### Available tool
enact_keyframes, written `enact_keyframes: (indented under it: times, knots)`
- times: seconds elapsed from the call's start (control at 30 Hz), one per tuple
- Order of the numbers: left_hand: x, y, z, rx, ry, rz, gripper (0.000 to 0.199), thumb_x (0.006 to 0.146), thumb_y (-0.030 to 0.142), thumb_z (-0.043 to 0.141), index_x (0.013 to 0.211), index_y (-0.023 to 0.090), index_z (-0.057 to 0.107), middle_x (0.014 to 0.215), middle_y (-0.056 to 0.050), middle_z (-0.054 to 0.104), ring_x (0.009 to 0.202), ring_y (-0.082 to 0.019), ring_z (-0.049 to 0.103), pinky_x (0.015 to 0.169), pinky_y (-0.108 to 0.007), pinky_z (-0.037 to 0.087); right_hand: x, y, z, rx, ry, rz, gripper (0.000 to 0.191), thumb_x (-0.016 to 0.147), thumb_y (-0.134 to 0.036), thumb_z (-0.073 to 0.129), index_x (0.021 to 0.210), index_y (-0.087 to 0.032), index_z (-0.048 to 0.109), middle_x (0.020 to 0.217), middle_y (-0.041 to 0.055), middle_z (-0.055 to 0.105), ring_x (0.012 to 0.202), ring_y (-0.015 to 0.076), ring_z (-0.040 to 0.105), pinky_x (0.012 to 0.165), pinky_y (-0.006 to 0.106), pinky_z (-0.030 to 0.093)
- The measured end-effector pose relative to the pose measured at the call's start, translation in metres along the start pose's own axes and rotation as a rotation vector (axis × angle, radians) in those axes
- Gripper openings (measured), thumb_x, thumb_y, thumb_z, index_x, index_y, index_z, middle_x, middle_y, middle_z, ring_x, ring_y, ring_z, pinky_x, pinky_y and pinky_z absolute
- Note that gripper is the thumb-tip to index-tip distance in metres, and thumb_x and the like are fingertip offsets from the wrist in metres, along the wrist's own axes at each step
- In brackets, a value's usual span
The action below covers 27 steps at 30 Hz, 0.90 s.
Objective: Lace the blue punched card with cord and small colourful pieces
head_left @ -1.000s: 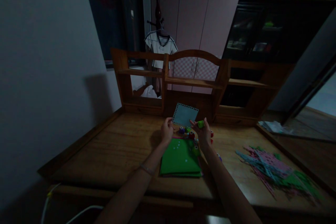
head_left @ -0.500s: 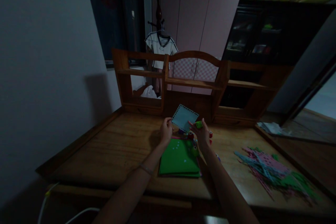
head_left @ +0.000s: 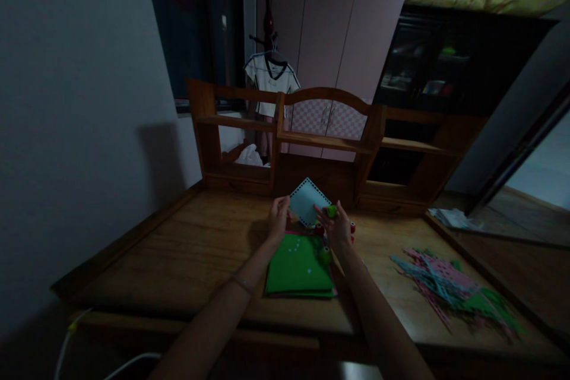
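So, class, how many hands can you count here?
2: the left hand at the left corner of the pale blue sheet, the right hand at its right side.

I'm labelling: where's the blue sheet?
In the head view, just right of centre, the blue sheet is between left hand and right hand, beyond the green sheets.

Card (head_left: 307,199), pale blue, edged with dark dots; topmost sheet (head_left: 291,270), green with pale specks; strips (head_left: 445,285), pink, blue, green; surface (head_left: 178,255), brown.
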<state>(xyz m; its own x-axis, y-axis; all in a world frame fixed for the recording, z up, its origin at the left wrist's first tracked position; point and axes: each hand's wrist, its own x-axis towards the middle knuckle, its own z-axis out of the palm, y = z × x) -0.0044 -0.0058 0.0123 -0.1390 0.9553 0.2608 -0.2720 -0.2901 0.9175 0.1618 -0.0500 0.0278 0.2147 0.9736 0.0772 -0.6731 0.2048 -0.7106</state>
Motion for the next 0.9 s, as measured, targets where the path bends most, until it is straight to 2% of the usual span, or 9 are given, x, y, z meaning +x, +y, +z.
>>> enact_keyframes:
  times: [0.07,0.17,0.27,0.4,0.7,0.8,0.9]
  knots:
    - [-0.001,0.001,0.003,-0.048,-0.11,-0.055,0.046,0.076,0.056,0.058,0.096,0.014,0.056,0.063,0.002,0.054,0.043,-0.007,0.046,0.041,-0.019,0.038,-0.002,-0.002,0.0,0.026,-0.015,0.001,0.03,0.077,-0.049,0.062,0.074,-0.02,0.058,0.075,0.0,0.067,0.081,0.0225,0.07,0.072,0.035,0.056]
    - [-0.003,-0.004,0.005,-0.018,-0.289,-0.131,0.047,0.072,0.059,0.061,0.081,0.012,0.058,0.053,0.003,0.051,0.037,-0.006,0.04,0.039,-0.019,0.035,-0.004,-0.004,0.001,0.036,-0.023,0.005,0.031,0.079,-0.05,0.06,0.072,-0.02,0.057,0.074,0.0003,0.067,0.083,0.0225,0.07,0.074,0.035,0.056]
    - [-0.004,-0.013,0.007,0.082,-0.361,-0.155,0.047,0.071,0.059,0.061,0.067,0.013,0.056,0.045,0.004,0.046,0.036,-0.006,0.039,0.038,-0.019,0.032,-0.005,-0.005,0.002,0.034,-0.018,0.008,0.031,0.079,-0.05,0.06,0.072,-0.021,0.056,0.074,0.0003,0.067,0.084,0.0226,0.07,0.075,0.036,0.056]
    - [-0.004,-0.022,0.01,0.164,-0.362,-0.163,0.046,0.069,0.059,0.061,0.064,0.014,0.056,0.043,0.004,0.046,0.035,-0.008,0.04,0.037,-0.019,0.031,-0.005,-0.004,0.003,0.018,-0.018,0.004,0.03,0.08,-0.05,0.059,0.072,-0.021,0.057,0.073,0.0001,0.067,0.081,0.0219,0.07,0.075,0.037,0.056]
    - [-0.004,-0.025,0.008,0.296,-0.327,-0.067,0.047,0.072,0.06,0.057,0.056,0.016,0.051,0.041,0.004,0.045,0.036,-0.009,0.042,0.039,-0.02,0.031,-0.005,-0.004,0.004,0.003,-0.024,-0.003,0.032,0.078,-0.051,0.06,0.071,-0.02,0.058,0.073,0.0,0.067,0.081,0.0228,0.07,0.074,0.036,0.055]
    - [-0.004,-0.025,0.007,0.293,-0.325,-0.058,0.047,0.072,0.06,0.057,0.057,0.015,0.052,0.041,0.003,0.046,0.037,-0.009,0.043,0.04,-0.02,0.032,-0.003,-0.005,0.004,-0.005,0.0,-0.009,0.031,0.078,-0.05,0.061,0.072,-0.02,0.058,0.073,-0.0007,0.067,0.077,0.0216,0.07,0.067,0.033,0.055]
    - [-0.003,-0.026,0.006,0.288,-0.3,-0.074,0.047,0.071,0.06,0.058,0.06,0.014,0.056,0.042,0.003,0.047,0.037,-0.01,0.044,0.039,-0.02,0.032,0.0,-0.006,0.002,-0.024,0.033,-0.01,0.03,0.079,-0.05,0.06,0.072,-0.021,0.059,0.068,-0.0014,0.066,0.063,0.0175,0.068,0.056,0.028,0.052]
